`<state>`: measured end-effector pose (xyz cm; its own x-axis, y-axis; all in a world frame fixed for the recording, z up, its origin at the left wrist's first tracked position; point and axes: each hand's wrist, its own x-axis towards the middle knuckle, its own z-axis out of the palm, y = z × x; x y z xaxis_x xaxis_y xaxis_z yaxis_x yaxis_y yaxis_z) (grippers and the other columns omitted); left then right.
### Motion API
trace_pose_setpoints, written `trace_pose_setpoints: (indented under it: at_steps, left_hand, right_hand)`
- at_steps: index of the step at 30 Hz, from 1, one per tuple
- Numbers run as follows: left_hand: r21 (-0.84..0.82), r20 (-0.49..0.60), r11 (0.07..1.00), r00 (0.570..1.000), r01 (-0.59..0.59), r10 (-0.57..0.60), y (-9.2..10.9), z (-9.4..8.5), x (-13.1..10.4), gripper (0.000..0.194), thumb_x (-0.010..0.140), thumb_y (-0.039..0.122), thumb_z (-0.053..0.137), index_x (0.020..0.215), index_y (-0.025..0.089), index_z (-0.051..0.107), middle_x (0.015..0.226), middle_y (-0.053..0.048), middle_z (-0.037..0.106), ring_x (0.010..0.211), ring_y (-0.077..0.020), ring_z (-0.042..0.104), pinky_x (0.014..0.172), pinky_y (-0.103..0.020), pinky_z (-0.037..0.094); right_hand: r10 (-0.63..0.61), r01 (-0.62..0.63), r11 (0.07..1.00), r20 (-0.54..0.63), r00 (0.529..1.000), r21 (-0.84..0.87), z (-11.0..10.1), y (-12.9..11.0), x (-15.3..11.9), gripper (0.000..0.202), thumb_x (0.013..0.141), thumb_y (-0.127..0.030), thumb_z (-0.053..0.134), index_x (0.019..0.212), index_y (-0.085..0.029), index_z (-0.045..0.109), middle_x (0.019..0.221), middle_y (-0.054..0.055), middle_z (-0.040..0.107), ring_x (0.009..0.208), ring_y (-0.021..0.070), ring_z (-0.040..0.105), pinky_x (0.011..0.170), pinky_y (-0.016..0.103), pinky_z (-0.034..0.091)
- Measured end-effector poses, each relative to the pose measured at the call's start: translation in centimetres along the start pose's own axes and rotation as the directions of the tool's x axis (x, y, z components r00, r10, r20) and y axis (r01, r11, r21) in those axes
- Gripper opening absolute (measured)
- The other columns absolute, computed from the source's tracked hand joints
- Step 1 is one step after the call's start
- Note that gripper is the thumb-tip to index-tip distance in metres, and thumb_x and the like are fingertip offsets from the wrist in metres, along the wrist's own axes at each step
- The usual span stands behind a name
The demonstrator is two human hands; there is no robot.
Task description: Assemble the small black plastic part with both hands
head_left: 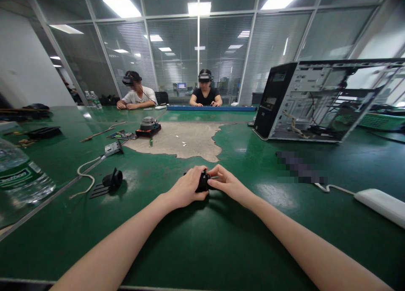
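A small black part (203, 182), its exact kind hidden by fingers, is held low over the green table in front of me. My left hand (186, 186) is closed around it from the left, thumb on the near side. My right hand (227, 183) pinches the right end of the same part between thumb and fingertips. To the left lies a black round plastic piece with long flat prongs (113, 179), apart from both hands. Beyond it sits a small metal bracket or box (113, 148) with a pale cable (91, 173).
An opened computer case (275, 101) stands at right, with a white power strip (381, 204) nearer me. A large water bottle (22, 177) is at left. A heatsink with fan (148, 126) sits by the bare grey patch (190, 139). Two people (205, 92) sit across the table.
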<state>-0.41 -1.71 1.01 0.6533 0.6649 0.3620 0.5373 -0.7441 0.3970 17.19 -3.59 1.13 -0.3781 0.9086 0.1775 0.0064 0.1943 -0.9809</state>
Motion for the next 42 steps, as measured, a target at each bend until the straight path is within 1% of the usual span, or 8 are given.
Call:
trace_pose_setpoints:
  at_steps: [5,12,16,21,27,33,39,42]
  left_hand:
    - [0.012,0.01,1.0,1.0,0.002,-0.002,0.11,-0.19,0.03,0.059,0.068,0.029,0.059,0.118,0.022,0.028,0.11,-0.008,0.044,0.098,-0.0239,0.047,0.083,-0.039,0.042]
    - [0.026,0.012,1.0,1.0,-0.005,0.004,0.09,-0.14,-0.05,0.059,0.068,0.029,0.058,0.118,0.021,0.028,0.11,-0.008,0.043,0.097,-0.0237,0.047,0.081,-0.039,0.042]
    - [0.026,0.009,1.0,1.0,-0.003,0.003,0.18,-0.19,-0.04,0.058,0.068,0.029,0.058,0.117,0.021,0.029,0.111,-0.008,0.043,0.098,-0.0239,0.047,0.082,-0.039,0.042]
    - [0.018,0.013,1.0,1.0,-0.003,0.003,0.24,-0.26,-0.03,0.059,0.068,0.028,0.058,0.118,0.021,0.028,0.11,-0.008,0.044,0.099,-0.0239,0.046,0.082,-0.039,0.042]
    - [0.025,0.019,1.0,1.0,-0.009,0.008,0.06,-0.12,-0.02,0.058,0.068,0.028,0.058,0.118,0.021,0.028,0.11,-0.008,0.043,0.098,-0.0234,0.046,0.082,-0.039,0.042]
    - [0.023,0.011,1.0,1.0,-0.003,0.002,0.01,-0.1,0.0,0.059,0.068,0.03,0.058,0.118,0.021,0.029,0.111,-0.008,0.043,0.099,-0.024,0.046,0.083,-0.039,0.041]
    - [0.021,0.014,1.0,1.0,-0.012,0.012,0.09,-0.15,-0.01,0.06,0.068,0.029,0.059,0.118,0.021,0.028,0.11,-0.008,0.044,0.099,-0.024,0.046,0.083,-0.039,0.041]
    - [0.018,0.015,1.0,1.0,-0.015,0.015,0.07,-0.17,0.0,0.06,0.067,0.028,0.059,0.118,0.02,0.028,0.11,-0.008,0.044,0.098,-0.0237,0.046,0.083,-0.039,0.041]
  right_hand:
    - [0.018,-0.021,0.999,-0.055,0.998,-0.037,-0.05,0.44,0.25,0.029,0.068,-0.033,0.063,0.09,-0.021,0.046,0.093,0.003,0.053,0.091,0.0161,0.053,0.084,0.037,0.043]
    - [-0.006,0.004,1.0,0.078,0.997,0.024,-0.44,0.33,-0.17,0.034,0.064,-0.026,0.067,0.087,-0.021,0.043,0.096,0.001,0.052,0.088,0.0147,0.056,0.081,0.035,0.044]
    - [0.002,-0.002,1.0,0.015,1.0,0.008,-0.09,0.02,-0.15,0.024,0.069,-0.031,0.062,0.082,-0.02,0.045,0.093,0.001,0.054,0.087,0.0148,0.055,0.082,0.035,0.042]
    - [0.022,-0.023,0.999,-0.038,0.999,-0.033,-0.05,0.35,0.12,0.03,0.069,-0.031,0.061,0.092,-0.021,0.046,0.095,0.003,0.052,0.092,0.0164,0.053,0.085,0.037,0.041]
    - [-0.012,0.01,1.0,0.072,0.997,0.02,-0.45,0.67,0.1,0.037,0.062,-0.026,0.068,0.089,-0.021,0.044,0.095,0.001,0.052,0.086,0.0153,0.055,0.08,0.036,0.043]
    - [-0.003,0.003,1.0,-0.015,1.0,-0.018,-0.18,0.12,0.06,0.021,0.07,-0.031,0.061,0.082,-0.02,0.047,0.088,0.001,0.053,0.084,0.0142,0.054,0.079,0.034,0.042]
    - [0.015,-0.017,0.999,-0.031,0.999,-0.045,-0.38,0.62,0.34,0.029,0.07,-0.03,0.061,0.094,-0.02,0.048,0.096,0.004,0.052,0.091,0.016,0.052,0.082,0.035,0.042]
    - [0.022,-0.022,0.999,0.011,1.0,-0.025,-0.54,0.71,0.3,0.03,0.067,-0.027,0.063,0.091,-0.02,0.047,0.097,0.003,0.051,0.088,0.0153,0.054,0.081,0.035,0.043]
